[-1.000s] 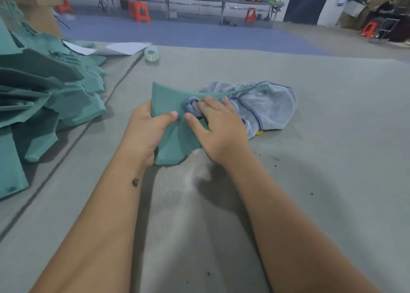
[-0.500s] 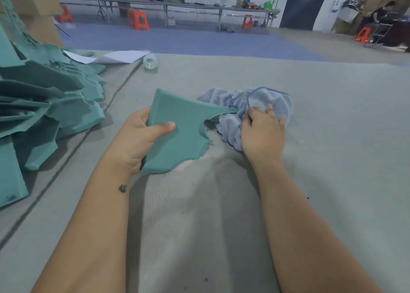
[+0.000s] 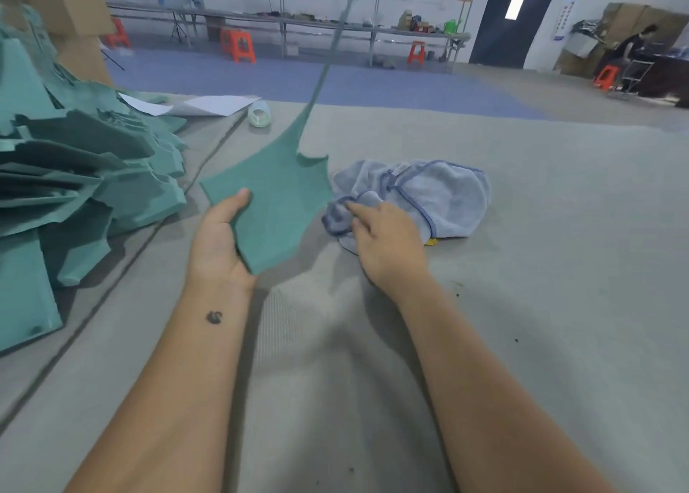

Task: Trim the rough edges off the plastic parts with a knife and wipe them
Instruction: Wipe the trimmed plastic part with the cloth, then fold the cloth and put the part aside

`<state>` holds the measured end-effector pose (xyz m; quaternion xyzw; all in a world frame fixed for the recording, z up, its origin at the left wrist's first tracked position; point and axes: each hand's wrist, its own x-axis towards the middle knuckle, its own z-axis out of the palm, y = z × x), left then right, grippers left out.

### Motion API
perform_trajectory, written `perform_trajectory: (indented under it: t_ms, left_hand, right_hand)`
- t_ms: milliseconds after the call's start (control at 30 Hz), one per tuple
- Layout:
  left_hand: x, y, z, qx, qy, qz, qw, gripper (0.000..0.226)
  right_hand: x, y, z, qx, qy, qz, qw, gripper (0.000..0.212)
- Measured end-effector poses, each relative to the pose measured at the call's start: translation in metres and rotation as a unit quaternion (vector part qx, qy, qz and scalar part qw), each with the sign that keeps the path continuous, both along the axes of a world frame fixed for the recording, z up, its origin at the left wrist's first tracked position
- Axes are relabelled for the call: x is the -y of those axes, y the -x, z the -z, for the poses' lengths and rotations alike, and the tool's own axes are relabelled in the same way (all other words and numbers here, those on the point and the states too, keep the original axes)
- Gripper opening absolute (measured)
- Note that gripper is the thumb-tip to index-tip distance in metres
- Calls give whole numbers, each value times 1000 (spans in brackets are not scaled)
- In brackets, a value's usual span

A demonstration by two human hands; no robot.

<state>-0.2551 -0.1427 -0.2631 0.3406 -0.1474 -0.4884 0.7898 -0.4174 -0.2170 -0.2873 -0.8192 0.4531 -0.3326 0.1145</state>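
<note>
Parts (image 3: 85, 179) of the same green plastic sit heaped along the left edge of the worktop (image 3: 540, 306), and from my remote seat I take them for the pile the task draws on, though I cannot tell which have been done. Beyond them, near the far left corner, lie sheets of white paper (image 3: 220, 104) and a roll of clear tape (image 3: 260, 115). Moving right, my left hand (image 3: 220, 239) grasps one green part (image 3: 276, 209) by its near corner, thumb on top and palm under, holding it tilted up off the worktop; a long thin strip runs up from its far tip. Just beside its right edge, my right hand (image 3: 387, 242) rests on the pale blue cloth (image 3: 428, 198), fingers curled and pinching a bunched fold of it; the cloth lies crumpled on the middle of the worktop. A scrap of something yellow (image 3: 430, 242) peeks from under the cloth's near edge; I cannot say whether it is the knife, and no knife shows otherwise. I judge the wiping step to be in hand. The next move, as I read it, calls for lifting the gathered cloth onto the part's face while the left hand steadies it, minding that the thin strip could flex or catch.
</note>
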Motion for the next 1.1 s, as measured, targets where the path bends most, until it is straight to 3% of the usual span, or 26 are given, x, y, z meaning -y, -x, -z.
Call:
perform_trajectory:
  t_ms: [33,67,100,133,167,267,367,567,833,1100]
  left_hand:
    - [1,8,-2,0,5,8,1000,18]
    - [2,16,-4,0,7,15,1000,18]
    - [4,24,-7,-3,8,24,1000,18]
    - [5,33,-11,-9,9,32,999,18]
    - [6,44,-15,-12,10,37,999,18]
    - [6,86,-24,-19,13,63,998,32]
    - [1,134,-28,-36,4,126,991,39]
    - [-26,246,-19,-23,-17,252,967,38]
    - [-108,407,17,12,-50,477,878,22]
    - [-188,514,108,178,-120,588,780,30]
  right_hand:
    - [-4,-3,-7,168,-109,-9,980,27]
    - [-6,-3,-16,332,-204,-22,921,26]
    - [-9,0,-23,469,-275,-29,839,23]
    - [-10,3,-30,537,-311,-37,784,18]
    - [-13,5,-35,565,-325,-46,757,15]
    - [-33,15,-42,591,-298,-72,746,15]
    - [-49,43,-49,620,-224,18,752,14]
    - [-98,152,-38,702,-142,137,684,18]
    - [-204,313,7,737,28,300,605,14]
    - [-311,404,121,776,78,442,443,18]
